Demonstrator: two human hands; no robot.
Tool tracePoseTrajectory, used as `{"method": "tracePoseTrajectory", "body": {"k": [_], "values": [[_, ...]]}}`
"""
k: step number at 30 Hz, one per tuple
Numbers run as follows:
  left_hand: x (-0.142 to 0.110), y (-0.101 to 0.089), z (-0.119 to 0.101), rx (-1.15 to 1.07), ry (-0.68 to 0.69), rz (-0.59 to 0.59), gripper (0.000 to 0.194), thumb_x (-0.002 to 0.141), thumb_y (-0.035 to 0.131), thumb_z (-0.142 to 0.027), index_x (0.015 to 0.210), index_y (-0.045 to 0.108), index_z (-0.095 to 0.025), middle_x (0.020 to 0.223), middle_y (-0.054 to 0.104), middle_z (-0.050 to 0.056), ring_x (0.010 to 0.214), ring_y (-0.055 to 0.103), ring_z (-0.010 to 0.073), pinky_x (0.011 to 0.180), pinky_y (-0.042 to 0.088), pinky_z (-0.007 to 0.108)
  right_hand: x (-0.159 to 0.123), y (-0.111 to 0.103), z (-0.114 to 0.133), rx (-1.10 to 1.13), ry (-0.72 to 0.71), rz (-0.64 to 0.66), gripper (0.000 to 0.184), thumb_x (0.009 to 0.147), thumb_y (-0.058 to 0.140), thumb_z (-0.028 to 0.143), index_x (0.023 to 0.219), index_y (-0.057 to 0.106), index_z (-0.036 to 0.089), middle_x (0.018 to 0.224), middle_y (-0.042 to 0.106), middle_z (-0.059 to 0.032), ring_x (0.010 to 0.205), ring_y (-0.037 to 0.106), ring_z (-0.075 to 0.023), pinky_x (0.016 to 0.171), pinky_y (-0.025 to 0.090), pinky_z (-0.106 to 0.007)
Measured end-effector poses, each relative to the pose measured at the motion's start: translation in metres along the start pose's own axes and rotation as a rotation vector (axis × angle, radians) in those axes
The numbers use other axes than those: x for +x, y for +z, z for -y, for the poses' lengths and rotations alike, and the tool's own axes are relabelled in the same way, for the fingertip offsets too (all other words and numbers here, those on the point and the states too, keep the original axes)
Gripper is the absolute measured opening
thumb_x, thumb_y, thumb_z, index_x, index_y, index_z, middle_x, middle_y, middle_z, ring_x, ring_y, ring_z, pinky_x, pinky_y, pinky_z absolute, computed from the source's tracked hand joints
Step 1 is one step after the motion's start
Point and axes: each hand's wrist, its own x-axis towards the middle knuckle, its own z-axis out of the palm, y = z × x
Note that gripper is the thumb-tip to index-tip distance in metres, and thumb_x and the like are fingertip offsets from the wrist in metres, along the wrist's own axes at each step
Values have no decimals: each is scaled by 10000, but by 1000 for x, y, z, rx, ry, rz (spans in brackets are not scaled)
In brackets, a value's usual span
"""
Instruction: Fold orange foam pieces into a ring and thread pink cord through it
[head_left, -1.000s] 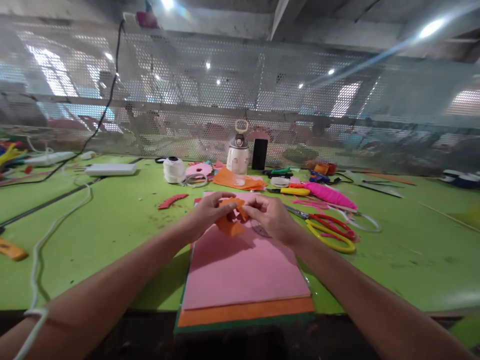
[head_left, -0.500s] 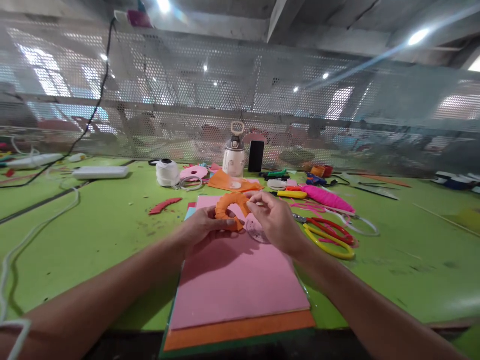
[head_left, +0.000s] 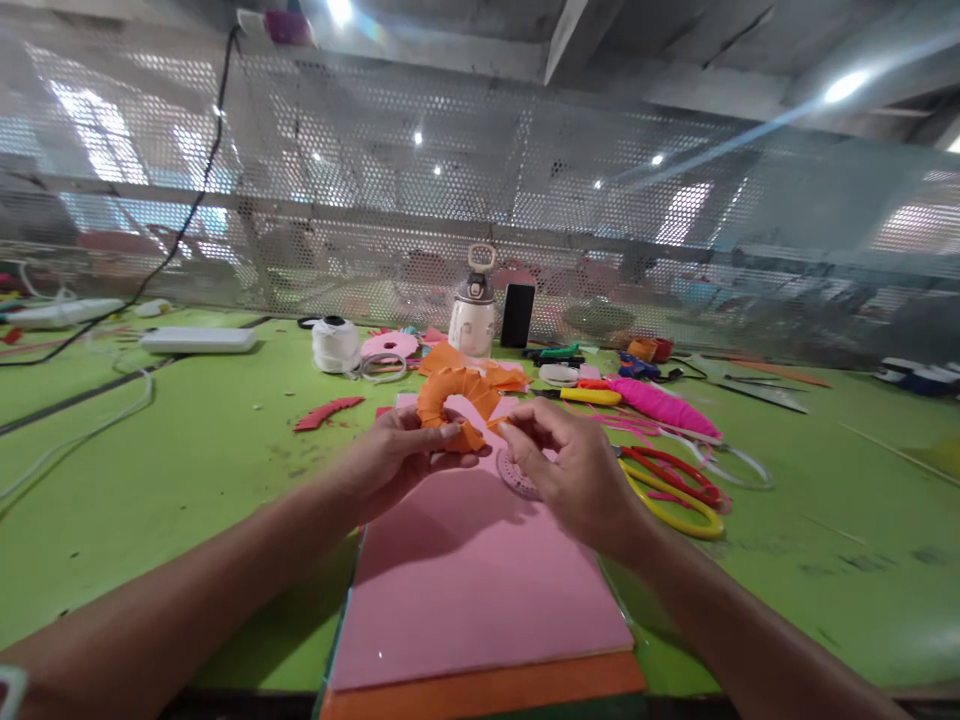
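My left hand [head_left: 416,440] grips the lower left of an orange, pleated, C-shaped ring [head_left: 439,392], thumb on top and fingers beneath. At the ring's open right side, my right hand [head_left: 562,455] pinches a thin orange strip [head_left: 495,424] between thumb and fingertips. Whether that strip is joined to the ring I cannot tell. Both hands are above a stack topped by a pink sheet [head_left: 480,590]. A clear round protractor [head_left: 516,474] lies on the sheet, partly covered by my right hand.
Scissors with red and yellow handles [head_left: 679,490] lie right of the stack, near a magenta bundle [head_left: 664,405]. Behind are a white thread spool [head_left: 335,345], a bottle [head_left: 472,325] and a phone [head_left: 517,315]. A red pleated piece [head_left: 328,413] lies left.
My left hand has shifted slightly left with the ring and tilted it. My right hand has moved down and away from the ring's upper right edge, now pinching an orange strip.
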Motion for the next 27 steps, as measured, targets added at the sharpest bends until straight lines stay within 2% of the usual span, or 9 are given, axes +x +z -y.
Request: {"method": "tracePoseTrajectory", "body": {"k": [4,9,12,16,20,27], "values": [[-2,1,-1,-35,6,25,112,806,652,-87,877,738,-72,867,745,110,811,702,176,790,570,270,0,-5,8,52,15,84,144,921,519,233,854,626,164,729,604,4,662,516,-108,623,404,-240],[-4,2,-1,-56,20,114,171,825,612,-73,940,737,-96,907,748,101,829,701,183,746,578,276,-1,-7,15,91,37,98,145,912,531,229,836,628,153,687,587,16,616,492,-100,572,392,-232],[-4,1,0,-80,42,161,182,809,619,-67,935,745,-102,899,756,88,839,707,183,782,575,276,-3,-7,18,110,23,107,128,911,532,213,892,640,147,717,623,8,625,527,-100,578,417,-223],[-5,1,-2,-106,76,201,192,770,638,-64,917,758,-89,910,766,88,859,711,188,842,565,283,-8,-6,19,24,-130,66,99,905,548,163,947,638,152,796,663,-2,683,578,-96,619,432,-208],[-7,3,-4,-118,108,202,193,764,632,-58,906,758,-87,914,767,79,863,706,183,842,562,278,-12,-5,19,-108,-313,-14,96,899,557,132,960,630,142,783,639,-11,686,565,-103,630,417,-225],[-12,3,-6,-81,215,266,185,740,652,-96,902,740,-109,965,731,92,927,671,206,872,537,319,-16,-4,22,-151,-414,-91,111,885,568,105,981,616,135,816,634,-31,736,578,-123,683,438,-251]]}}
